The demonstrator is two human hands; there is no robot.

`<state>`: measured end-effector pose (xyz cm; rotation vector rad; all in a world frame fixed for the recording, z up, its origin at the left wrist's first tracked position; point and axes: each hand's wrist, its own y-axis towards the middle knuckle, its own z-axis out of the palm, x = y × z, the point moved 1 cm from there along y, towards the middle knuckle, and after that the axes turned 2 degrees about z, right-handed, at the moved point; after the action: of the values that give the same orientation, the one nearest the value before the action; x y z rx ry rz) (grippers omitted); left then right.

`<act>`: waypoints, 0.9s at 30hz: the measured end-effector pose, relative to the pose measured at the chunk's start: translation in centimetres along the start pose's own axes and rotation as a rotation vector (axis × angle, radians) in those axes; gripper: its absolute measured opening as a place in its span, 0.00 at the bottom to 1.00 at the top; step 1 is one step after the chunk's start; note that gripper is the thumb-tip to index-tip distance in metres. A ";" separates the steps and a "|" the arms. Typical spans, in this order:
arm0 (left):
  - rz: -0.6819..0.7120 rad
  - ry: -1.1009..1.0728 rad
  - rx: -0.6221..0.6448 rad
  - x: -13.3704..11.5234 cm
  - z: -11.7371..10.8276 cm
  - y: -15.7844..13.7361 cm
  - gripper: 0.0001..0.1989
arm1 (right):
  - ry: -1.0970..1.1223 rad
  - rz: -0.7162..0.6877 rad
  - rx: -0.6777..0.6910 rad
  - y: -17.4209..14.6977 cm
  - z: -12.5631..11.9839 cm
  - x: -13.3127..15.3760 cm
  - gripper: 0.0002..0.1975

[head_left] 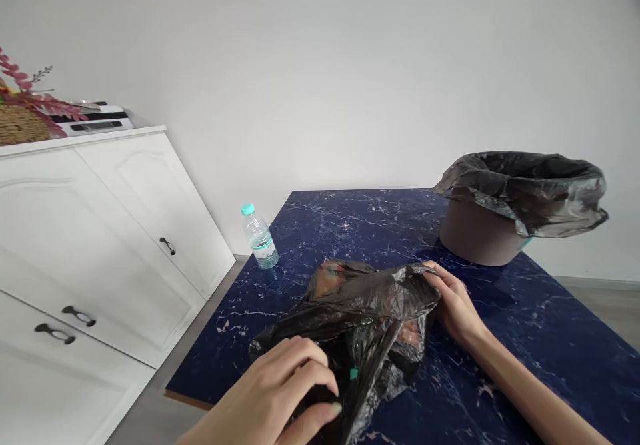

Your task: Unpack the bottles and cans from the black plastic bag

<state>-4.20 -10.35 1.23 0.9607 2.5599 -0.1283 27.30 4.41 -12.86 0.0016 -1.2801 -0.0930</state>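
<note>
A thin black garbage bag (370,298) lies on the table in front of me, its mouth gathered and partly facing me. Orange-brown contents show dimly through the plastic; I cannot make out what they are. A small teal patch (353,373) is visible in the bag's folds. My right hand (453,302) pinches the bag's rim on the far right side. At the near left edge, my left hand (285,392) curls its fingers round the black plastic, with the fingertips partly hidden in its folds.
A brown trash bin (480,232) with a black liner (545,195) over its rim stands at the right rear of the dark blue marbled table (345,222). Near the left edge is a water bottle (261,238) with a teal cap. White cabinets (115,232) stand farther left.
</note>
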 end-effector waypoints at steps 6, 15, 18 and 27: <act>-0.044 0.366 -0.021 1.7 5.0 3.4 0.15 | -0.017 -0.009 0.013 0.0 0.0 -0.2 0.19; -0.206 0.518 -0.347 2.0 9.4 6.3 0.42 | -0.077 0.002 0.060 -0.1 -0.1 -0.6 0.19; -0.219 0.502 -0.356 2.6 9.4 6.3 0.35 | -0.069 -0.005 0.068 -0.1 0.0 -0.6 0.18; -0.209 0.474 -0.472 4.9 5.4 2.6 0.18 | 0.038 -0.047 -0.036 0.3 -0.1 -0.3 0.17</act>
<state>-4.08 -6.58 -5.52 0.5884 2.9009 0.6936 27.37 4.71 -13.15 0.0020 -1.2400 -0.1556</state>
